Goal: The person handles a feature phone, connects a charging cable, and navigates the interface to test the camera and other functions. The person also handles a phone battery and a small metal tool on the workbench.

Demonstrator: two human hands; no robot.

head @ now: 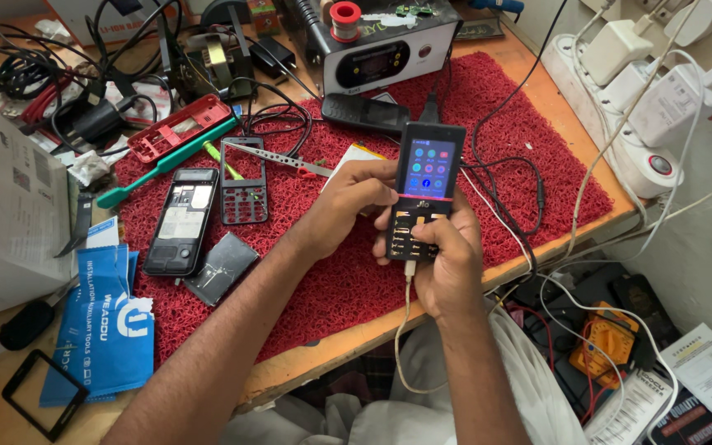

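A black keypad phone with a lit screen and bare keypad contacts is held upright above the red mat. My left hand grips its left side. My right hand holds its lower end, thumb on the keypad area. A white cable plugs into the phone's bottom and hangs down over the table edge.
On the mat lie an opened phone body, a black keypad frame, a battery, tweezers, a green toothbrush, a red phone frame and another phone. A soldering station stands behind; a power strip with chargers sits right.
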